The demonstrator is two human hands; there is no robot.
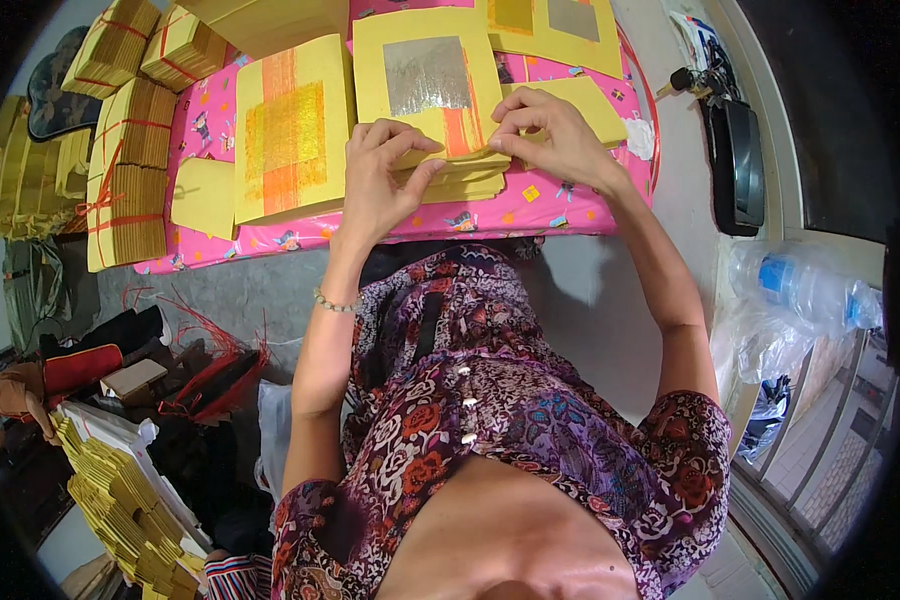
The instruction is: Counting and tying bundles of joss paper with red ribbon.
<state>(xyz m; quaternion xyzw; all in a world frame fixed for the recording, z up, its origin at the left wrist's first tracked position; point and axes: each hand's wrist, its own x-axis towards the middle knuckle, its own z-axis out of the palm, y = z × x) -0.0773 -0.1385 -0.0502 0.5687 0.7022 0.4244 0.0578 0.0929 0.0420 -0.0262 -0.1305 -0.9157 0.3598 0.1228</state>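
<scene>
My left hand (385,175) pinches the near edge of a yellow paper sheet (460,133) between thumb and fingers. At the same sheet's right end, my right hand (558,140) grips the edge with its thumb and index finger. The near edge seems turned up, showing an orange-red band. Just behind it is a yellow sheet with a silver foil square (425,75). More yellow paper (460,188) lies in layers below my hands. Left of my left hand stands a thick stack of yellow paper (290,130) with a gold square and orange streaks on top.
A pink patterned cloth (315,235) covers the table. Bundles of yellow paper tied with red string (130,150) line its left side. Further sheets (570,30) lie at the far right. A plastic bottle (805,290) is by the barred window; red strings (215,360) hang lower left.
</scene>
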